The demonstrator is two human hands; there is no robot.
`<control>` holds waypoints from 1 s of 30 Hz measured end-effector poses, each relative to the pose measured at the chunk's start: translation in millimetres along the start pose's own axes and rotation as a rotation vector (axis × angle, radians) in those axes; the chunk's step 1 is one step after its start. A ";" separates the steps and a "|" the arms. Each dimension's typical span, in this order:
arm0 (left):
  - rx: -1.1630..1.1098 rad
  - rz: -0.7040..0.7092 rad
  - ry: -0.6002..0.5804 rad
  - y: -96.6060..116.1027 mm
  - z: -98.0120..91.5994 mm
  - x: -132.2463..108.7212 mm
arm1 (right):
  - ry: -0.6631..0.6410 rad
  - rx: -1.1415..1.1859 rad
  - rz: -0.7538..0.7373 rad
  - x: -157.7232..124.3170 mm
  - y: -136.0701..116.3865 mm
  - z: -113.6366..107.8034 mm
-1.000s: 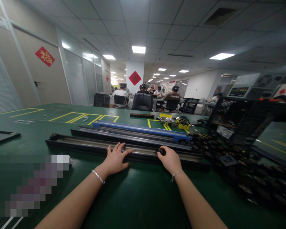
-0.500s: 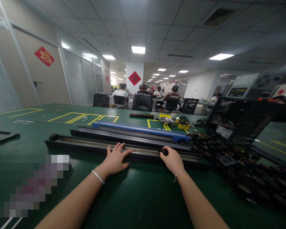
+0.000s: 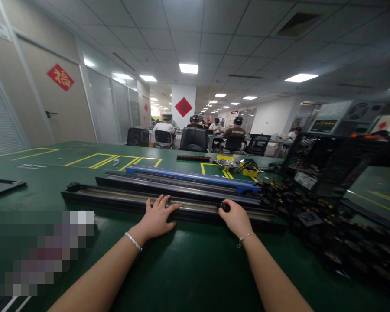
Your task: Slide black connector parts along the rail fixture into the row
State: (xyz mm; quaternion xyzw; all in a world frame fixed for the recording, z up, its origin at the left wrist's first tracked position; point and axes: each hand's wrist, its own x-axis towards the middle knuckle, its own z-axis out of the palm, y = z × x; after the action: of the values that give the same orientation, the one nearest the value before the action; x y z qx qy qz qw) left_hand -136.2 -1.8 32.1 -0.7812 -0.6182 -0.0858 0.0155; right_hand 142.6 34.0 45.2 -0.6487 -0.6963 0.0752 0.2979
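A long black channel-shaped rail point(image 3: 113, 196) lies across the green table in front of me. My left hand point(image 3: 158, 219) rests on its near edge with fingers spread, holding nothing. In my right hand point(image 3: 236, 217), the thumb and fingers close round a small dark round part point(image 3: 225, 207) at the rail's right half; its exact kind is hard to make out. Just behind lies a second dark rail point(image 3: 143, 182), and beyond that a blue rail point(image 3: 188, 177). The fingertips of my right hand partly hide the small part.
A heap of dark small parts point(image 3: 334, 242) spreads over the right side, beside a black computer case point(image 3: 331, 164). Further back are a metal bowl point(image 3: 226, 163) and a dark strip point(image 3: 193, 158). A dark flat frame point(image 3: 3, 187) lies at left. People sit at tables behind.
Almost nothing differs. My right hand, with the small dark part, has shifted very slightly to the right; my left hand stays in place.
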 end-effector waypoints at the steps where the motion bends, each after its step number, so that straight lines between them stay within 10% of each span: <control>1: -0.002 0.001 0.001 0.0 -0.1 0.0 | 0.003 -0.001 -0.003 0.1 0.4 0.0; 30: 0.001 0.004 0.010 -0.9 1.6 0.8 | -0.001 -0.020 0.032 1.3 8.6 -9.6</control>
State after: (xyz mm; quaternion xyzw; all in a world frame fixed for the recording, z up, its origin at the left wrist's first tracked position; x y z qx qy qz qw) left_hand -136.7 -0.6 30.6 -0.7821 -0.6164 -0.0893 0.0191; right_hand 154.9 33.8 49.2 -0.6627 -0.6866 0.0736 0.2898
